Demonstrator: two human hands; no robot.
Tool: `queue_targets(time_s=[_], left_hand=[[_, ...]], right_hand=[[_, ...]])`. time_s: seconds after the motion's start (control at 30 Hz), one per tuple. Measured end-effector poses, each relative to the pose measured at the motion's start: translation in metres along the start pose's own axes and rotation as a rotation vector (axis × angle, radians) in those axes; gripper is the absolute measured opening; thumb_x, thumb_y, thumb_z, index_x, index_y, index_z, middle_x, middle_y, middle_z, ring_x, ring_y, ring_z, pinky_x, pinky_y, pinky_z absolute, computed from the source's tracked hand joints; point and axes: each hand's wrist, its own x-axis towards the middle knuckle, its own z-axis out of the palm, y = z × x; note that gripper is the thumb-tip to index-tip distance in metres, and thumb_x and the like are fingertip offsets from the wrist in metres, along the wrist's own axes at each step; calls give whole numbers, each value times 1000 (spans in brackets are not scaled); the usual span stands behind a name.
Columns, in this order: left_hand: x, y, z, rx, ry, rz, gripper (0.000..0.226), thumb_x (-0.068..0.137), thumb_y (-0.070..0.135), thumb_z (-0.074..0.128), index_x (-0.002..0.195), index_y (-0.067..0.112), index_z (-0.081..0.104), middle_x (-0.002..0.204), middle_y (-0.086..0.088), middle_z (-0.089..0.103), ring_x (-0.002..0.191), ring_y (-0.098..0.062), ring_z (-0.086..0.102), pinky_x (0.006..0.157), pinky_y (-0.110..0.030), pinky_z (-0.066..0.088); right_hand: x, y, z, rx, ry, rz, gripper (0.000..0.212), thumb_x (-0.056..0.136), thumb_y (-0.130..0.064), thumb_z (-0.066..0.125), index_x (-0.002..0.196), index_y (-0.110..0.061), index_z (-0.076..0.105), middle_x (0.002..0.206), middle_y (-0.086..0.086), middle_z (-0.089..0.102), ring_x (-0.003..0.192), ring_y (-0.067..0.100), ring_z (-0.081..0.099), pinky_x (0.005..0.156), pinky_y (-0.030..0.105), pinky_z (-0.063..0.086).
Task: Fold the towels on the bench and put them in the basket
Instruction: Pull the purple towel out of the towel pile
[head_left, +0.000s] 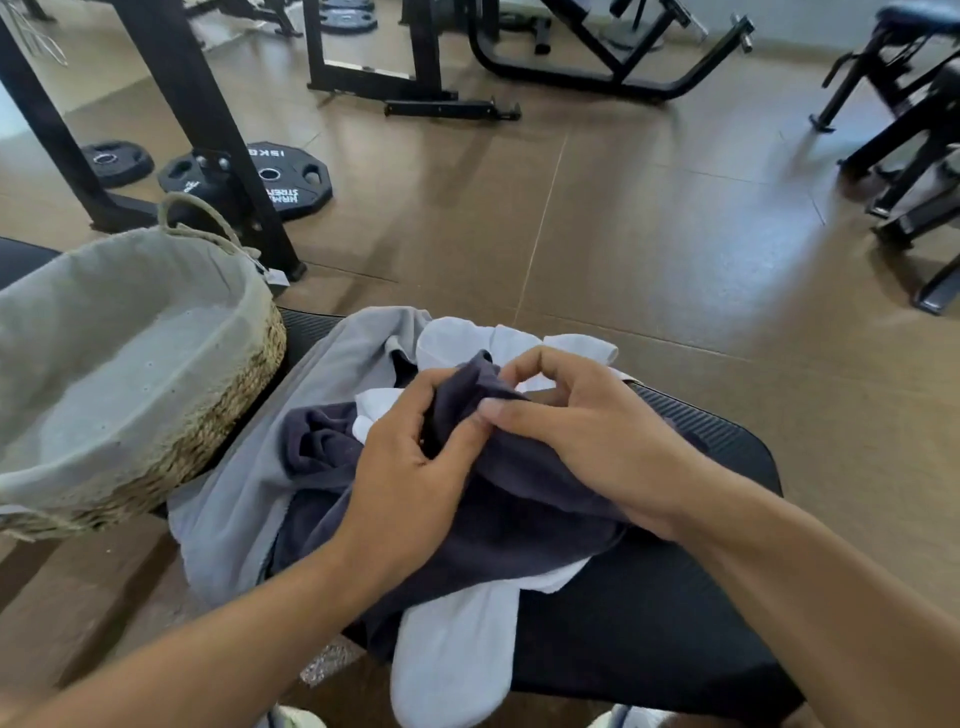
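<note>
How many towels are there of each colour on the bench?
Dark navy towel, held by the left hand and right hand: 1
Grey towel: 1
White towel: at least 1; the white bits at the far side may be the same one or another, I cannot tell
Total: at least 3 towels on the bench; none in the basket yet.

A gym: black weight plates (288, 179), 1 marked 15 kg, lie on the brown floor (597, 218) among steel machine frames (597, 57), probably presses, and a padded bench (691, 525).
</note>
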Motion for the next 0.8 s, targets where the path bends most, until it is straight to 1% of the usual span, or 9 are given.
queue_targets(time_s=[0.1, 0.2, 0.3, 0.37, 0.43, 0.53, 0.6, 0.67, 0.8], left_hand=[[11, -7, -4, -18, 3, -47, 13, 89, 25, 77, 99, 26, 69, 79, 8, 72, 73, -5, 66, 65, -19, 49], [19, -8, -3, -51, 27, -39, 12, 88, 19, 76, 93, 27, 70, 77, 6, 73, 72, -5, 69, 65, -19, 51], [24, -9, 1, -43, 59, -33, 9, 89, 18, 75, 88, 25, 70, 74, 3, 72, 70, -6, 67, 64, -18, 50], [28, -12, 1, -44, 111, -59, 6, 90, 17, 74, 87, 20, 70, 74, 0, 71, 70, -6, 65, 64, -18, 49], [35, -17, -2, -43, 174, -88, 5, 90, 16, 74, 88, 15, 69, 71, 2, 69, 68, -3, 62, 63, -16, 48], [46, -21, -7, -23, 276, -123, 8, 89, 13, 75, 87, 8, 68, 65, 9, 65, 60, 4, 58, 60, -12, 45], [51, -21, -10, -28, 317, -150, 9, 88, 16, 77, 90, 9, 71, 75, -1, 72, 65, 2, 60, 63, -13, 48], [52, -18, -10, 12, 324, -184, 13, 86, 26, 79, 90, 16, 72, 81, -2, 75, 70, 0, 61, 67, -16, 50], [49, -2, -9, -41, 193, -208, 18, 87, 32, 77, 102, 23, 75, 93, 8, 78, 91, -4, 71, 81, -22, 56]], right_hand=[[2, 2, -6, 38, -117, 30, 14, 95, -11, 68, 109, -13, 67, 96, 2, 79, 87, 8, 72, 88, 28, 52], [4, 1, -12, -195, -125, -57, 31, 88, -12, 75, 114, -27, 66, 108, -12, 77, 103, 1, 70, 100, 31, 53], [1, -3, -22, -358, -114, -89, 44, 82, -18, 81, 113, -41, 61, 102, -18, 76, 93, -2, 71, 90, 29, 56], [-2, -4, -33, -540, -96, -63, 38, 82, -29, 80, 110, -42, 59, 87, -17, 76, 76, 0, 69, 76, 29, 54], [-2, -4, -48, -759, -64, -6, 20, 82, -42, 76, 95, -37, 62, 69, -18, 71, 62, 0, 60, 64, 27, 45], [-2, -5, -70, -812, -44, 96, 31, 78, -52, 77, 69, -27, 61, 55, -14, 60, 50, 3, 50, 55, 22, 35], [-4, -9, -73, -667, -62, 105, 34, 78, -49, 79, 67, -24, 60, 54, -10, 57, 49, 2, 47, 53, 18, 37], [-6, -14, -68, -278, -18, 119, 33, 80, -39, 80, 72, -13, 61, 62, -1, 63, 56, 9, 55, 51, 19, 43], [-1, -17, -52, 388, 262, 42, 23, 83, -30, 74, 76, -12, 61, 69, 6, 63, 61, 14, 59, 56, 24, 53]])
